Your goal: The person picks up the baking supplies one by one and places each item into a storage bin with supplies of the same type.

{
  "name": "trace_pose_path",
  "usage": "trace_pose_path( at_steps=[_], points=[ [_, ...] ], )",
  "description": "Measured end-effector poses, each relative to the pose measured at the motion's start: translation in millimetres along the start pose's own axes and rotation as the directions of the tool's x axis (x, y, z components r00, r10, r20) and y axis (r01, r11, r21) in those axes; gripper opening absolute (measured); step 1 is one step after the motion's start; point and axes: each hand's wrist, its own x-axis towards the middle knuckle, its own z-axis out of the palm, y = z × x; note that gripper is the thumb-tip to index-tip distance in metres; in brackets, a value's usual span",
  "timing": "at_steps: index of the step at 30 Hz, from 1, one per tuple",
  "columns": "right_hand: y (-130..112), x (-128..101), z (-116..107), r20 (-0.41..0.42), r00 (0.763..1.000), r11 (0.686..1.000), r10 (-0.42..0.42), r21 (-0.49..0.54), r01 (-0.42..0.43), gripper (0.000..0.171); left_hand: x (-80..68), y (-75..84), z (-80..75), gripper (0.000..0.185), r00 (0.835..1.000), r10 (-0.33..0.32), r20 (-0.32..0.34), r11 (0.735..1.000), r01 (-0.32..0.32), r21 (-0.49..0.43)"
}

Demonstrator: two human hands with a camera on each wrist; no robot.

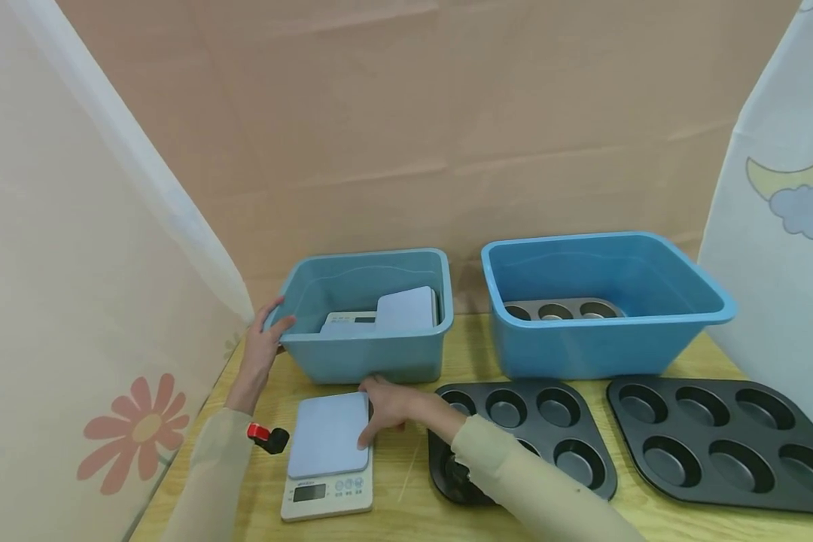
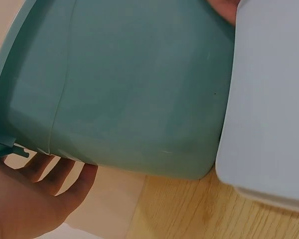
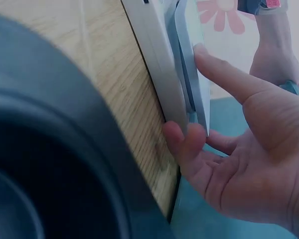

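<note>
My left hand [image 1: 260, 342] grips the left rim of a grey-blue plastic bin [image 1: 362, 360], its fingers along the outside of the wall. In front of that bin a white kitchen scale [image 1: 330, 436] lies flat on the wooden table, display toward me. My right hand [image 1: 389, 410] holds the scale at its far right corner. In the right wrist view the thumb [image 3: 224, 74] lies on the weighing plate and the fingertips [image 3: 174, 137] are at the end of the base. More white scales [image 1: 406, 309] lie inside the bin, one tilted on another.
Under my right forearm is a dark muffin tin [image 1: 504, 408], with another muffin tin [image 1: 701, 410] to its right. Behind them stands a brighter blue bin [image 1: 599, 350] holding a muffin tin [image 1: 555, 309]. Fabric walls [image 1: 393, 150] close off the back and both sides.
</note>
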Motion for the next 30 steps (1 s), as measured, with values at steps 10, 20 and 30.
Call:
trace_pose_path(
  at_steps=[10, 20, 30],
  points=[
    [14, -3, -4, 0.027, 0.999, 0.987, -0.033, 0.155, 0.029, 0.072, -3.9, 3.2, 0.6, 0.058, 1.0, 0.005, -0.002, 1.0, -0.005, 0.017],
    [20, -10, -7, -0.007, 0.998, 0.973, -0.065, 0.22, 0.065, 0.059, -2.8, 1.8, 0.7, 0.059, 1.0, 0.013, 0.008, 1.0, -0.013, 0.019],
    [19, -17, -13, -0.07, 0.982, 0.941, -0.174, 0.282, 0.187, 0.059, -0.9, 0.5, 0.4, 0.058, 1.0, 0.02, -0.002, 1.0, -0.02, 0.017]
  ],
)
